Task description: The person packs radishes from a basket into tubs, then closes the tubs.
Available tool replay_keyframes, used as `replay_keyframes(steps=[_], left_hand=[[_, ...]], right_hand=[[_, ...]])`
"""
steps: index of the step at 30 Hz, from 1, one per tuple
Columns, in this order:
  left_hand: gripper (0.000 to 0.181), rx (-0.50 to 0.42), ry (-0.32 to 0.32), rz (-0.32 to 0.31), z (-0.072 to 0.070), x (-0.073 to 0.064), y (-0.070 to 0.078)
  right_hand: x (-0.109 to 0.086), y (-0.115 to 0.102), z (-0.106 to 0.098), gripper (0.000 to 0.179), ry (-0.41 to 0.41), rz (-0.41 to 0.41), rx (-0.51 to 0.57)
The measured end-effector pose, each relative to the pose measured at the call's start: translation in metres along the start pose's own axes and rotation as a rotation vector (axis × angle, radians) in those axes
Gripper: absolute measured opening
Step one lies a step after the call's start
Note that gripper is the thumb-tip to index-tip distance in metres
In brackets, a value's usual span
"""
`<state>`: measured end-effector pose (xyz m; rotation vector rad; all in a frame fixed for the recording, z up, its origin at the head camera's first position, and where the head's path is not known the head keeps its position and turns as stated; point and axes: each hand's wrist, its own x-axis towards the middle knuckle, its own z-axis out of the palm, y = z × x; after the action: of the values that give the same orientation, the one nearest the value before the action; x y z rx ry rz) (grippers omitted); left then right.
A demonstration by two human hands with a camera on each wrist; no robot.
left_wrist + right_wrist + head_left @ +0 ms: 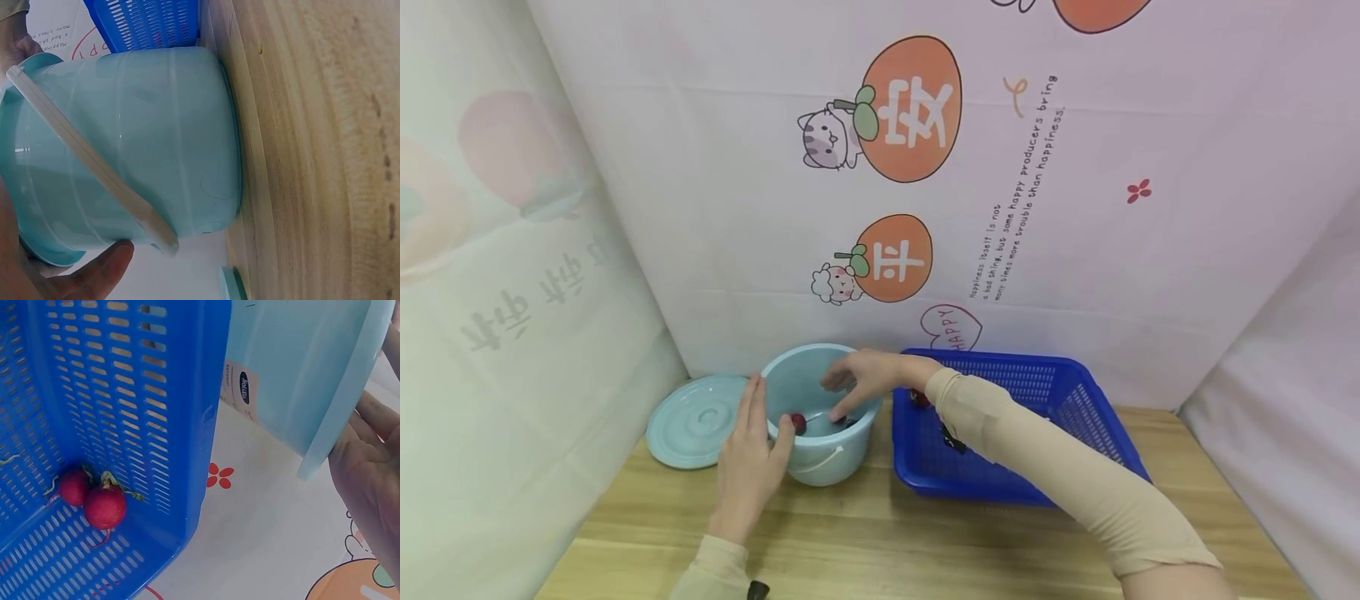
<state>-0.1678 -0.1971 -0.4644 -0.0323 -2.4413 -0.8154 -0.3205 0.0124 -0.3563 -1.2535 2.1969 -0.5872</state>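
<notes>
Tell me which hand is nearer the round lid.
Left. The left hand is beside the bucket, just right of the lid; the right hand is over the bucket's opening, farther right.

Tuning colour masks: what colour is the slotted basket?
Deep blue. The basket shows best in the right wrist view.
</notes>
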Motion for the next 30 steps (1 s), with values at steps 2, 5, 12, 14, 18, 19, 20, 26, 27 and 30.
replay_keyframes(steps=[2, 5, 12, 14, 18, 19, 20, 26, 27, 30], left_hand=[[0.069, 0.001, 0.001, 0.002, -0.001, 0.001, 0.0], [0.069, 0.003, 0.018, 0.004, -0.001, 0.001, -0.001], [0.069, 0.009, 0.028, 0.004, 0.001, -0.003, -0.002], [0.069, 0.005, 0.028, 0.005, 0.001, -0.003, -0.001], [0.069, 0.005, 0.024, 0.008, 0.004, -0.002, 0.002], [0.069, 0.005, 0.025, 0.009, 0.004, -0.002, 0.002], [0.069, 0.002, 0.021, 0.006, 0.003, -0.002, 0.003], [0.069, -0.004, 0.016, -0.004, -0.001, 0.001, 0.003], [0.069, -0.002, 0.018, -0.003, -0.001, 0.001, 0.002], [0.069, 0.003, 0.014, -0.006, 0.002, -0.001, 0.001]], right_hand=[[0.001, 0.0, 0.0, 0.07, 0.007, -0.007, 0.001], [0.002, 0.0, 0.0, 0.064, 0.022, -0.025, 0.01], [-0.004, 0.01, 0.004, 0.044, 0.035, -0.099, 0.174], [-0.006, 0.016, 0.006, 0.041, 0.044, -0.117, 0.251], [-0.011, 0.027, 0.009, 0.038, 0.075, -0.132, 0.345], [-0.012, 0.03, 0.01, 0.037, 0.088, -0.137, 0.355], [-0.012, 0.031, 0.011, 0.036, 0.104, -0.141, 0.362], [-0.013, 0.041, 0.014, 0.03, 0.217, -0.218, 0.433], [-0.013, 0.044, 0.015, 0.03, 0.228, -0.231, 0.455], [-0.015, 0.051, 0.02, 0.03, 0.246, -0.255, 0.52]])
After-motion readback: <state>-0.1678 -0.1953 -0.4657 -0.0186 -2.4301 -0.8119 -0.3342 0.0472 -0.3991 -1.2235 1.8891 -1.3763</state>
